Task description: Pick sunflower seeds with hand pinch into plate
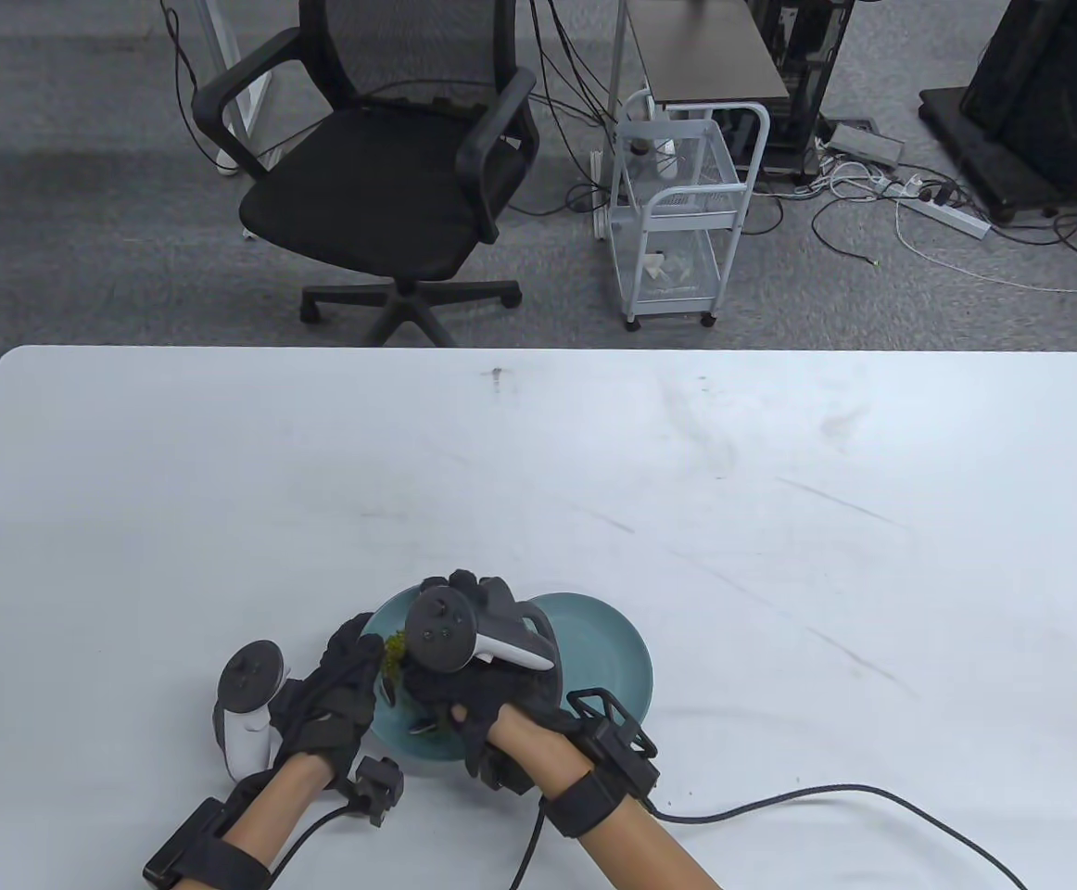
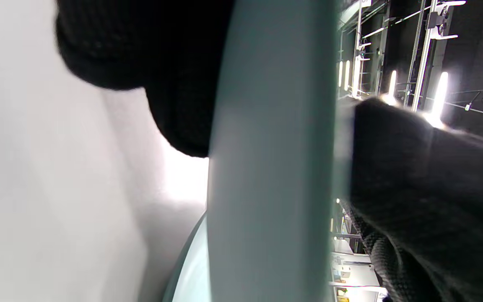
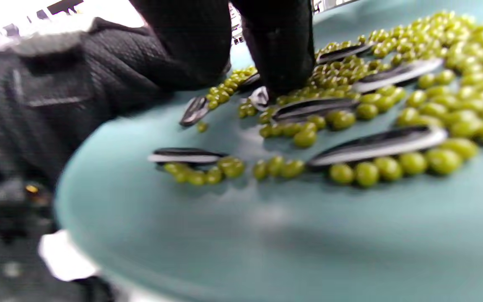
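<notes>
Two teal ceramic plates [image 1: 627, 649] overlap near the counter's [image 1: 594, 482] front edge. Left hand [image 1: 339, 691] grips the left plate's rim — probably steadying it — while right hand's fingertips [image 3: 281, 63] narrow onto striped sunflower seeds [image 3: 377, 144] scattered among green beans [image 3: 434, 105].

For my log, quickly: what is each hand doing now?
Left hand: holds the left plate's rim.
Right hand: fingertips down among sunflower seeds; pinch cannot be told.

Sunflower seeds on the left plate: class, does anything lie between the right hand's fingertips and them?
Only green beans, heaped around and against the sunflower seeds. The right hand has fingertips down among them on the left plate, beside one seed.
</notes>
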Motion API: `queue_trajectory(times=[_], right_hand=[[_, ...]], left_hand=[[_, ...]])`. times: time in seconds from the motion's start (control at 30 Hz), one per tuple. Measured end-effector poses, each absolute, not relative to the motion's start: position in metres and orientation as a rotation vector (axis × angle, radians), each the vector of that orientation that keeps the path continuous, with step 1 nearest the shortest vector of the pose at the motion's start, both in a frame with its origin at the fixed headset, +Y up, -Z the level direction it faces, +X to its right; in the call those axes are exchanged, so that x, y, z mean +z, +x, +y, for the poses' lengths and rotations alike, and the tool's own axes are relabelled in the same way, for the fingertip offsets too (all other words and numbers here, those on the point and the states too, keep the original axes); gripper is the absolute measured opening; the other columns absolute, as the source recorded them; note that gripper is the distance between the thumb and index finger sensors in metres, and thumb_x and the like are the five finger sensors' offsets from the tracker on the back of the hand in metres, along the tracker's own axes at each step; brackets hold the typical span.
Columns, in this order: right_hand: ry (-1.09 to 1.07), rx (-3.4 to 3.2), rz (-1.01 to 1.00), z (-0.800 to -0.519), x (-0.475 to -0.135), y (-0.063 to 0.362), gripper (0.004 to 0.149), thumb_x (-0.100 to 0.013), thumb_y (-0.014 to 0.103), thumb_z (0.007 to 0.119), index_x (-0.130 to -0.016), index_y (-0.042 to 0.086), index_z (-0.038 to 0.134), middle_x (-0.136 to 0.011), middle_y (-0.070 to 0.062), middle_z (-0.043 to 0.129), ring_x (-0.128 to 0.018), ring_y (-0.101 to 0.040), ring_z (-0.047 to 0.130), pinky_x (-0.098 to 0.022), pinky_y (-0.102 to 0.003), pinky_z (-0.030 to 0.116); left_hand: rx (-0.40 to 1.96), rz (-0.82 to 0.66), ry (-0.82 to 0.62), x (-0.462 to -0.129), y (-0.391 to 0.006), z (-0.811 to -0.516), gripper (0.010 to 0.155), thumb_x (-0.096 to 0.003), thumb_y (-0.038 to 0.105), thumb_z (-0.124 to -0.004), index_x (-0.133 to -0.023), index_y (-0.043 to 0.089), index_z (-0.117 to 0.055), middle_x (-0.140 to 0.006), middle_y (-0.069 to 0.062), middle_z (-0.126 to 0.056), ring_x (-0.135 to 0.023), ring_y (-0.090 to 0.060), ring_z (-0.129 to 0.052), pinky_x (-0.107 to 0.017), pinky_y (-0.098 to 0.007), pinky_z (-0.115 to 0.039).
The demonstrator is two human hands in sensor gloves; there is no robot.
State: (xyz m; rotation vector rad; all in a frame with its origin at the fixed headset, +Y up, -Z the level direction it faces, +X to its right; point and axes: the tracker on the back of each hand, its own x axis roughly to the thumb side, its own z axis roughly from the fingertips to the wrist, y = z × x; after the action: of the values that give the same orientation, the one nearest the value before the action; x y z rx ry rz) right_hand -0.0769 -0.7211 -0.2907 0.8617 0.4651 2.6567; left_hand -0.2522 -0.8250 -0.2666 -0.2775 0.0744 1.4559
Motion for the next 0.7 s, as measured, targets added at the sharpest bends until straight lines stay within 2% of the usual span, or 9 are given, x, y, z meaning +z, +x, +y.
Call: queue_trajectory(times=[0.07,0.27,0.7], right_hand=[[0.888,2.712,0.416,-0.722,-0.284,-0.083,0.044,-0.051,0.022,0.089,-0.077,-0.014,0.086,-0.108,-0.035,0.034,-0.095,-0.064,0.024,-0.062,-0.077,0.019],[0.882,2.85,0.337,-0.724,-0.276,-0.091,0.04,-0.049,0.02,0.092,-0.074,-0.011,0.088,-0.108,-0.035,0.042,-0.096,-0.064,0.031,-0.063,-0.077,0.024],[0.845,2.776,0.425,-0.727,-0.283,-0.084,0.035,-0.05,0.015,0.089,-0.072,-0.012,0.088,-0.108,-0.034,0.044,-0.096,-0.064,0.033,-0.063,-0.077,0.026]], left_hand=[[1.442,0.073,-0.275,-0.266,-0.251,-0.824,0.05,-0.0633,0.035,-0.057,-0.105,0.015,-0.04,-0.082,-0.015,-0.084,-0.044,-0.024,-0.105,-0.033,-0.039,-0.087],[1.423,0.071,-0.265,-0.266,-0.25,-0.824,0.05,-0.0626,0.035,-0.059,-0.105,0.014,-0.042,-0.081,-0.015,-0.085,-0.042,-0.024,-0.106,-0.032,-0.04,-0.087],[1.406,0.041,-0.271,-0.265,-0.246,-0.824,0.05,-0.0624,0.035,-0.059,-0.105,0.014,-0.043,-0.08,-0.016,-0.085,-0.042,-0.025,-0.105,-0.031,-0.04,-0.087]])
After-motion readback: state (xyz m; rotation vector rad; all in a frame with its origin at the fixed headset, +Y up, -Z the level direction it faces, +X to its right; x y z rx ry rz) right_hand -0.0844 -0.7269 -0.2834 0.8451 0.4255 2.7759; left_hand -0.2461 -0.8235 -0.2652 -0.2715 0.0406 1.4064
